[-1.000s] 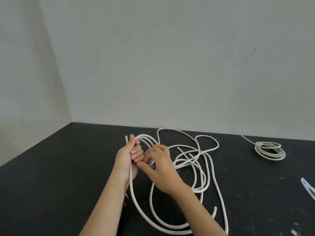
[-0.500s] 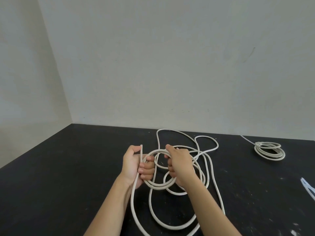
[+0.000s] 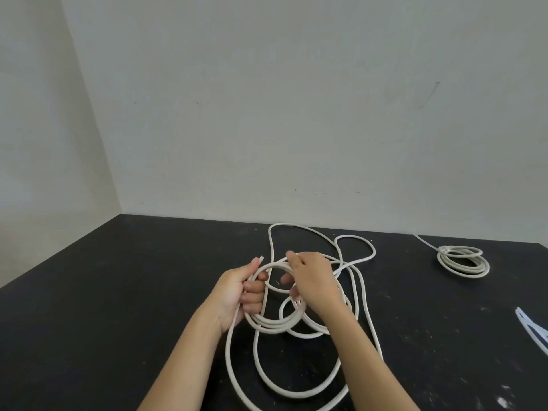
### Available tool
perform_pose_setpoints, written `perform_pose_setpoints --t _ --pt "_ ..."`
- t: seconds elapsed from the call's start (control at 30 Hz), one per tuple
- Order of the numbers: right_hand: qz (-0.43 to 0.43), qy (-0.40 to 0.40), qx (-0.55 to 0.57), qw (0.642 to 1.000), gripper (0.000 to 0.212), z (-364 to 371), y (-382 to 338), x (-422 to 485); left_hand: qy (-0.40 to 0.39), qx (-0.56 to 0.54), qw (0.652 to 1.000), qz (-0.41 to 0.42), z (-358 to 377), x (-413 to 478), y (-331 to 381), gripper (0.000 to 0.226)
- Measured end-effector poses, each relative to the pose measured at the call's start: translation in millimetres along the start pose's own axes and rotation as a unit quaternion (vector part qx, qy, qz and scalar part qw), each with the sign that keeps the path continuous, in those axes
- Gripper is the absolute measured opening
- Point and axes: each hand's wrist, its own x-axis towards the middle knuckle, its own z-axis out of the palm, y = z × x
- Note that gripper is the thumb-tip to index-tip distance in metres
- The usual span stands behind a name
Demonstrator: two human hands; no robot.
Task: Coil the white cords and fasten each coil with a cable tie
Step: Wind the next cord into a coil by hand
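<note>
A plain pale wall (image 3: 296,114) meets a black counter (image 3: 118,292) that is flecked with white marks out to the right of my hands.

My left hand (image 3: 237,289) grips the white cord (image 3: 275,326). Its fingers are curled round several turns gathered into a small ring, and the thumb lies along the top. The cut end of the cord (image 3: 261,258) sticks up just past the tip of that thumb. My right hand (image 3: 314,280) is on the opposite side of the same ring. It comes over the top strand, with its fingertips curled down through the middle, so it has hold of the cord too. The two hands are close together, with only the ring's opening between them.

The rest of the cord lies loose on the counter. Long loops trail back toward me under my forearms, and more loops spread away beyond my right hand and off to its right.

Well to the right of my right hand, near the wall, a finished coil (image 3: 462,262) lies flat on the counter, with one thin tail running off toward the wall. Farther right and nearer to me, at the edge of view, are a few pale cable ties (image 3: 533,330), only partly in sight.
</note>
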Motion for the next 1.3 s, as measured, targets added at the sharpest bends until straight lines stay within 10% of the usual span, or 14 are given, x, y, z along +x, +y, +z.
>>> perform_pose_setpoints --t 0.2,0.5,0.67,0.77,0.87,1.07,1.3 --pt "-0.139 0.034 -0.231 0.962 0.05 10 -4 -10 0.029 0.178 0.983 0.033 26 -5 -3 0.047" --pt "-0.199 -0.046 -0.216 0.955 0.06 2 1 -5 0.054 0.106 0.993 0.02 28 -6 -1 0.07" --pt "-0.171 0.112 -0.119 0.972 0.024 -12 -3 -4 0.25 0.357 0.871 0.228 27 -4 13 0.049" --pt "-0.132 0.194 -0.056 0.97 0.049 -21 3 3 0.069 0.165 0.975 0.128 27 -23 37 0.064" --pt "-0.116 0.29 0.04 0.949 0.057 -24 -8 -4 -0.049 0.17 0.983 -0.044 36 -34 36 0.089" --pt "-0.07 0.35 0.254 0.899 0.054 -39 -16 -8 0.019 -0.129 0.977 -0.167 35 -17 27 0.08" --pt "-0.11 0.212 0.395 0.887 0.06 -27 -25 -16 0.153 -0.416 0.896 0.027 26 -11 33 0.024"
